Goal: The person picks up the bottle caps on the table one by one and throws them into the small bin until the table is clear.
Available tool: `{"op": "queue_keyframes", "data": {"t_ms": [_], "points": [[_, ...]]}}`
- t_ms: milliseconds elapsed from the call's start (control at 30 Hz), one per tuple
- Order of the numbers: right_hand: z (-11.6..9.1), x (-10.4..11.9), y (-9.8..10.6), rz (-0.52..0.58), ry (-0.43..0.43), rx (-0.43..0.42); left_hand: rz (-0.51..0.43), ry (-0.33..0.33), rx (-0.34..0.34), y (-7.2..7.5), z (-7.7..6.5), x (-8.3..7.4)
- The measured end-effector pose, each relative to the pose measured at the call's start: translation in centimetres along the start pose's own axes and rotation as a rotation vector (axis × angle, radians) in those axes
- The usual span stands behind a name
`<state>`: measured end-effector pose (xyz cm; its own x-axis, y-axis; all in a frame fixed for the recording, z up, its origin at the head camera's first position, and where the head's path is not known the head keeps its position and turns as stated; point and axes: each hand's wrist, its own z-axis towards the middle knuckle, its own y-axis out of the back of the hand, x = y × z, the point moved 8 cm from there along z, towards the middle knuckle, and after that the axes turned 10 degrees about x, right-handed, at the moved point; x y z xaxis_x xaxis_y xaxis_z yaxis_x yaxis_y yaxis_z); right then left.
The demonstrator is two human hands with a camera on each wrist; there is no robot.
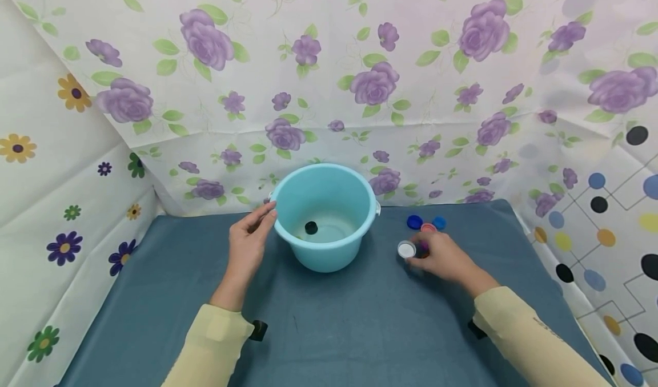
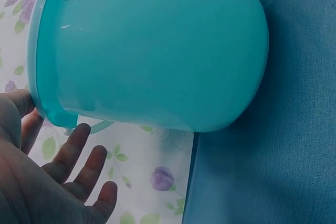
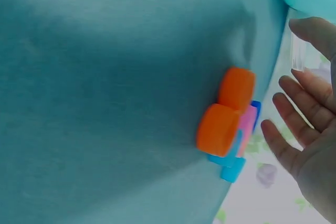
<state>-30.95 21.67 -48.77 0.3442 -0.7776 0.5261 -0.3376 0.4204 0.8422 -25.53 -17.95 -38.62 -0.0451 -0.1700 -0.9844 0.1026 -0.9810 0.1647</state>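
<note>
A light blue bucket (image 1: 329, 258) stands on the cloth-covered table. My left hand (image 1: 249, 241) is at its left rim, thumb and index finger pinching the edge beside the handle joint; in the left wrist view the other fingers (image 2: 89, 163) spread loosely below. Inside the bucket lies a black bottle cap (image 1: 311, 228), with a bit of yellow near it. My right hand (image 1: 439, 256) pinches a round white cap (image 1: 406, 250) between thumb and index finger, right of the bucket. In the right wrist view this cap (image 3: 298, 51) has pale, see-through sides.
Beyond the right hand is a group of bottle caps: a dark blue cap (image 1: 414, 222), a light blue cap (image 1: 439, 223), and orange caps (image 3: 218, 129) with a pink cap (image 3: 247, 124) beside them. A flowered sheet (image 1: 329, 90) hangs behind the table's far edge.
</note>
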Motion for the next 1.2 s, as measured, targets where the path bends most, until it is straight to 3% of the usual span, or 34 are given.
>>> {"op": "queue_keyframes", "data": {"t_ms": [333, 633, 900, 1200], "points": [[1.2, 1.9, 4.8, 0.05, -0.095, -0.073, 0.001, -0.013, 0.003, 0.0, -0.2, -0.1], [2.5, 5.2, 8.9, 0.059, -0.109, -0.121, 0.001, -0.012, 0.012, -0.2, -0.1, 0.0], [3.3, 7.9, 11.5, 0.04, -0.041, -0.193, -0.006, -0.017, 0.016, -0.1, -0.1, -0.1], [4.1, 10.2, 12.3, 0.033, 0.001, -0.21, -0.018, -0.025, 0.032, 0.0, 0.0, -0.2]]}}
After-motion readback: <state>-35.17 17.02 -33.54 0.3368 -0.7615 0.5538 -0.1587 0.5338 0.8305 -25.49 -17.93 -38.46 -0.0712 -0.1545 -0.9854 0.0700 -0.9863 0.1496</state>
